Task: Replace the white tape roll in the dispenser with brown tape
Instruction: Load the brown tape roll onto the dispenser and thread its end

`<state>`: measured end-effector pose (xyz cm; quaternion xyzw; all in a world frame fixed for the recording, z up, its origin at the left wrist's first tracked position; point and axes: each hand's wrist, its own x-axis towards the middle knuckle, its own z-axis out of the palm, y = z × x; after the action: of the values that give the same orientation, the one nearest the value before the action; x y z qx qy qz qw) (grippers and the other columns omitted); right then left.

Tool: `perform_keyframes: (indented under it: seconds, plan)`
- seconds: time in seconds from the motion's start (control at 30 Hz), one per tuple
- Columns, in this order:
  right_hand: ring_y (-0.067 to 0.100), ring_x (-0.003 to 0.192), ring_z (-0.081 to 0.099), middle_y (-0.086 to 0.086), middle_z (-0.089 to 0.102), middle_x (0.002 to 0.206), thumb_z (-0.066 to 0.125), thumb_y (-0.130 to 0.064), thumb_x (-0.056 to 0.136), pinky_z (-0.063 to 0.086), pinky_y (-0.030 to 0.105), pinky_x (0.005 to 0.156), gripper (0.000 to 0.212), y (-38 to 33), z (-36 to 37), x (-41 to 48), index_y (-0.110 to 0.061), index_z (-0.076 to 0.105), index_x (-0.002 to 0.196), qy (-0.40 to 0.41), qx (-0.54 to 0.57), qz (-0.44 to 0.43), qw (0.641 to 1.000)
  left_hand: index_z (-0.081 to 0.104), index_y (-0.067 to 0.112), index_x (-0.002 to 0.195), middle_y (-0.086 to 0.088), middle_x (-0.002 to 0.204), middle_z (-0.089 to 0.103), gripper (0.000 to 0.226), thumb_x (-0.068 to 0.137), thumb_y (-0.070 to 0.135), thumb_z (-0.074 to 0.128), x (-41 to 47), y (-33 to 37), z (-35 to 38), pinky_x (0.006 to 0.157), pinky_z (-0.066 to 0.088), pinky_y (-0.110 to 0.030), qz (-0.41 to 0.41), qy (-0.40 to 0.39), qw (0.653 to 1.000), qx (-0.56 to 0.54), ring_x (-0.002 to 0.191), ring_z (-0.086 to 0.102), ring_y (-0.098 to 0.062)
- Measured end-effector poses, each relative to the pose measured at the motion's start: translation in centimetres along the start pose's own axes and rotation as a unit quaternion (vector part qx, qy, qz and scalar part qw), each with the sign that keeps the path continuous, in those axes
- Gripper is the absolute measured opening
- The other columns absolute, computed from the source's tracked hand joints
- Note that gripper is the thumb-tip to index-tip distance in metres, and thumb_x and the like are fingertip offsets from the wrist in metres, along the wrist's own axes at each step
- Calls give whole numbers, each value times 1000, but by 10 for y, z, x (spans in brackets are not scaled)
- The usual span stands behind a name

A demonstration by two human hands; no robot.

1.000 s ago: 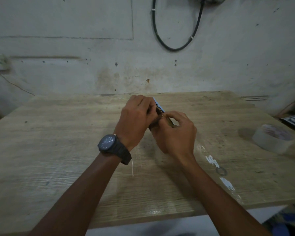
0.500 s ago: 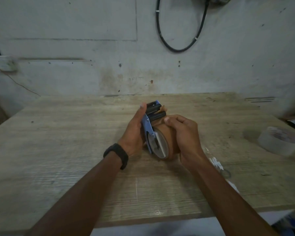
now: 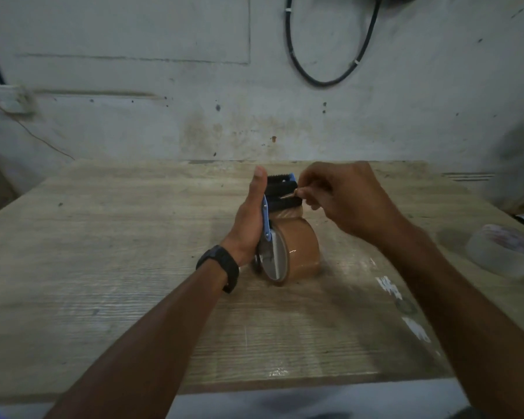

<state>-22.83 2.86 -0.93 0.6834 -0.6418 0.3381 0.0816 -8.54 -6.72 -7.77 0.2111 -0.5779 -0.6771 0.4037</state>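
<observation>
A blue and black tape dispenser [image 3: 280, 192] stands on the wooden table [image 3: 103, 267] with a brown tape roll [image 3: 300, 252] mounted on it. My left hand [image 3: 250, 219] presses flat against the dispenser's blue side plate, thumb up beside the toothed blade. My right hand [image 3: 342, 201] is at the dispenser's right side, thumb and forefinger pinching the loose brown tape end by the black roller. The white tape roll [image 3: 502, 252] lies flat on the table at the far right, away from both hands.
A stained wall rises behind the table, with a black cable loop [image 3: 324, 55] hanging on it and a white socket box [image 3: 9, 98] at the left. White paint marks [image 3: 406, 309] spot the table near its right front. The table's front edge is near me.
My right hand left the brown roll and rose to the dispenser's head, where it pinches the tape end. My left hand has flattened along the blue side plate.
</observation>
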Motion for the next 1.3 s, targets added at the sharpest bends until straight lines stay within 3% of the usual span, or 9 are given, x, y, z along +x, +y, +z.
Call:
perform_keyframes:
  seconds: [0.13, 0.3, 0.4, 0.53, 0.67, 0.83, 0.97, 1.17, 1.3]
  plan:
    - [12, 67, 54, 3, 64, 85, 60, -21, 97, 49, 30, 62, 14, -4, -15, 21, -12, 67, 105, -133, -163, -137, 968, 78, 32, 104, -7, 102, 80, 82, 57, 94, 55, 2, 1, 0, 71, 60, -29, 0, 5, 1000, 24, 91, 77, -22]
    - [21, 68, 60, 6, 66, 87, 56, -26, 97, 58, 41, 59, 20, -16, -12, 30, -12, 65, 108, -150, -312, -223, 912, 76, 39, 101, 2, 102, 80, 85, 50, 100, 49, 5, 0, 0, 84, 60, -38, -4, 28, 998, 49, 96, 76, -18]
    - [22, 66, 60, 7, 68, 88, 56, -24, 96, 56, 40, 54, 16, -16, -14, 30, -13, 64, 103, -148, -321, -263, 898, 77, 41, 100, -1, 102, 80, 78, 59, 98, 42, 3, 4, -3, 87, 58, -43, 2, 27, 998, 52, 95, 77, -21]
    - [18, 68, 49, 8, 69, 91, 53, -24, 95, 50, 36, 51, 19, -14, -14, 32, -11, 65, 103, -149, -308, -311, 887, 78, 42, 94, -3, 95, 81, 71, 73, 93, 34, 1, 10, -5, 73, 60, -31, 3, 17, 997, 72, 86, 78, -20]
    - [23, 68, 56, 12, 68, 88, 54, -21, 91, 50, 37, 50, 20, -12, -18, 30, -8, 66, 101, -164, -313, -344, 870, 78, 38, 94, -5, 92, 80, 70, 82, 87, 30, 3, 11, -5, 81, 54, -37, 0, 3, 996, 90, 82, 77, -18]
    - [24, 64, 54, 14, 68, 83, 63, -17, 89, 48, 37, 49, 13, -12, -19, 27, -5, 67, 95, -157, -292, -360, 872, 78, 34, 91, -8, 91, 79, 67, 85, 83, 32, 3, 11, -4, 79, 57, -37, 16, -10, 995, 99, 82, 76, -22]
    - [26, 63, 55, 15, 67, 79, 57, -18, 89, 48, 38, 48, 18, -12, -16, 18, -3, 66, 90, -106, -225, -334, 909, 74, 33, 99, -1, 93, 79, 59, 86, 78, 38, 0, 16, -9, 73, 56, -28, 24, -15, 996, 80, 84, 75, -15]
    - [21, 59, 46, 15, 65, 74, 59, -12, 86, 33, 28, 52, 11, -16, -13, 10, -2, 65, 86, -81, -219, -335, 913, 78, 35, 96, -3, 98, 79, 62, 84, 78, 35, 0, 20, -17, 76, 58, -29, 25, -11, 998, 63, 89, 75, -19]
    - [26, 58, 51, 15, 64, 75, 52, -14, 91, 42, 33, 49, 18, -11, -14, 1, -3, 65, 85, -52, -213, -341, 914, 79, 36, 95, -3, 99, 79, 61, 81, 80, 38, 0, 20, -17, 74, 58, -27, 23, -13, 998, 54, 90, 75, -19]
